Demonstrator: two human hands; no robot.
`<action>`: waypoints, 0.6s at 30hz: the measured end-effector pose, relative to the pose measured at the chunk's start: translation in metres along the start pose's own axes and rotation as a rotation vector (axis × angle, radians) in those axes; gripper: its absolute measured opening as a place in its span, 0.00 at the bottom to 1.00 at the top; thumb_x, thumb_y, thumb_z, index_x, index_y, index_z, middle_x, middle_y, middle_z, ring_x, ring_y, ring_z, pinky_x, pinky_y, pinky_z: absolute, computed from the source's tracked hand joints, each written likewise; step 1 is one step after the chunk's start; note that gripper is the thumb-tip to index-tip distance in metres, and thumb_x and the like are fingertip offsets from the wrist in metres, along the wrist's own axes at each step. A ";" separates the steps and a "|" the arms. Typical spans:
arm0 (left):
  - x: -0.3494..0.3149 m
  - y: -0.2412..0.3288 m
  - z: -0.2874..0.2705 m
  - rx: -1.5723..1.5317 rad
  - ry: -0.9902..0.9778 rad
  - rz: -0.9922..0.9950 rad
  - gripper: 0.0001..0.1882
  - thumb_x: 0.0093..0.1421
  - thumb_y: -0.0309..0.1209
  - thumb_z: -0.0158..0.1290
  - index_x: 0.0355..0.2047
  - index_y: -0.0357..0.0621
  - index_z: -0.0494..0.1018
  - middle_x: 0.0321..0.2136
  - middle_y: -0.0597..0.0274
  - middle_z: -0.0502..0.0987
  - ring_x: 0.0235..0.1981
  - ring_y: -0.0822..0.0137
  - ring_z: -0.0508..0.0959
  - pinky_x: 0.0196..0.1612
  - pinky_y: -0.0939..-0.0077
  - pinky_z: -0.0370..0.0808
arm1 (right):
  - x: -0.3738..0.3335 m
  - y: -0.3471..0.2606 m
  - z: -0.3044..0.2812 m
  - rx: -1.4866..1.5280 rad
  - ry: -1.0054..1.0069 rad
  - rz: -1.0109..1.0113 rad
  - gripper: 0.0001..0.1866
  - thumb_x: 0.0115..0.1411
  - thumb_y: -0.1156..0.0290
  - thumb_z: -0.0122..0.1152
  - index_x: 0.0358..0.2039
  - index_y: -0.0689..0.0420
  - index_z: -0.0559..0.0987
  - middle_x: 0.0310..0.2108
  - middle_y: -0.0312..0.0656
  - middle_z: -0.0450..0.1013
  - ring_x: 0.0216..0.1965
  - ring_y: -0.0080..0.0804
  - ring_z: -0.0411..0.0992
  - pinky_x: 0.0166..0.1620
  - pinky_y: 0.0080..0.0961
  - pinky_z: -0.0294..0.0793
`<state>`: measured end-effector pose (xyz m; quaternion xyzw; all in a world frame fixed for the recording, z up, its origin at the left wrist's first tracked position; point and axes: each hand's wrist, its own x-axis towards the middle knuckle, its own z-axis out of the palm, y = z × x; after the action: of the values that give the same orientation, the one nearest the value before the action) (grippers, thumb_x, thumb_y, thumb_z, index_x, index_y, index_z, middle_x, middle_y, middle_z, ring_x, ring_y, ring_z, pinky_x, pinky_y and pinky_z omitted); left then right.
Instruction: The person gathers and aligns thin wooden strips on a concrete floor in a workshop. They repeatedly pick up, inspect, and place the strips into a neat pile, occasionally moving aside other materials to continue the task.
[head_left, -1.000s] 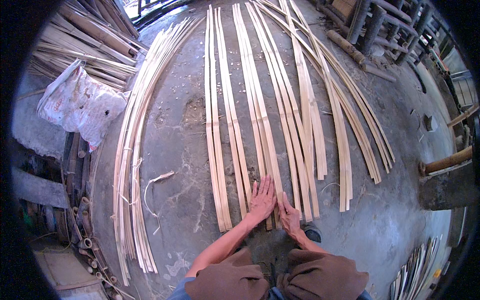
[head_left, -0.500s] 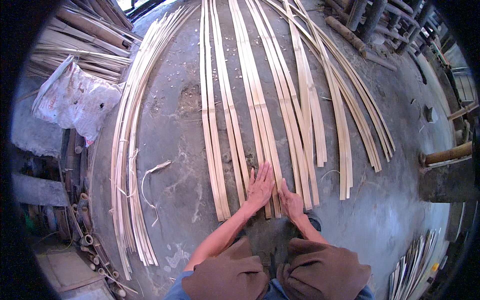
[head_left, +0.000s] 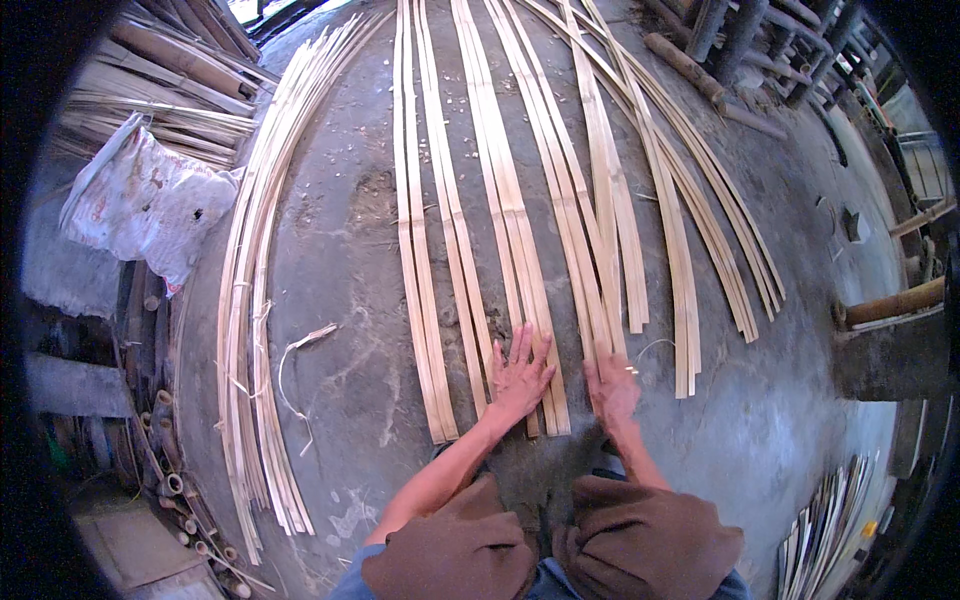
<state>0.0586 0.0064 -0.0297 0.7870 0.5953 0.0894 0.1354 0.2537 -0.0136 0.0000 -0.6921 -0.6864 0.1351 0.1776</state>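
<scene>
Long pale bamboo strips [head_left: 513, 215] lie lengthwise on the grey floor before me, in narrow groups. My left hand [head_left: 521, 382] rests open on the near ends of the middle group, palm down with fingers spread. Just right of it, my right hand [head_left: 613, 392] lies over the near ends of the adjoining strips [head_left: 578, 235], which it partly hides. Its fingers reach forward, slightly blurred, and a ring shows on one. Left of my hands are two more narrow groups of strips [head_left: 418, 290].
Further right, more strips [head_left: 683, 300] cross and fan out. A tied bundle of thin strips [head_left: 245, 300] runs along the left, beside a white sack [head_left: 150, 200]. Bamboo tubes [head_left: 175, 483] lie at lower left. Wooden posts [head_left: 708, 30] stand at far right; dark-edged slats [head_left: 825, 525] lie at lower right.
My right hand has moved right, off the middle group and onto the adjoining strips. The left hand's fingers have spread apart where it rests.
</scene>
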 end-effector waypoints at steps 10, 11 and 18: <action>0.004 0.001 0.004 0.043 0.022 0.049 0.37 0.66 0.50 0.44 0.71 0.52 0.50 0.71 0.47 0.45 0.73 0.51 0.43 0.68 0.37 0.41 | 0.027 0.028 -0.028 -0.107 0.049 0.233 0.12 0.63 0.60 0.58 0.41 0.52 0.77 0.31 0.47 0.76 0.32 0.53 0.75 0.37 0.50 0.74; 0.003 0.000 0.006 0.047 0.030 0.059 0.36 0.66 0.49 0.44 0.71 0.50 0.49 0.72 0.48 0.44 0.73 0.52 0.42 0.69 0.39 0.41 | 0.029 0.021 -0.033 -0.091 -0.007 0.340 0.11 0.64 0.60 0.57 0.40 0.53 0.77 0.29 0.47 0.76 0.30 0.53 0.76 0.34 0.50 0.74; 0.003 -0.001 0.009 0.023 0.015 0.085 0.36 0.68 0.46 0.41 0.70 0.41 0.48 0.72 0.55 0.45 0.74 0.57 0.41 0.72 0.49 0.36 | 0.009 0.002 -0.032 0.419 0.066 0.209 0.18 0.70 0.57 0.51 0.45 0.60 0.76 0.19 0.40 0.72 0.21 0.28 0.71 0.27 0.28 0.71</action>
<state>0.0615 0.0080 -0.0382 0.8123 0.5633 0.0941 0.1179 0.2689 -0.0069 0.0283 -0.7114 -0.5618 0.2696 0.3248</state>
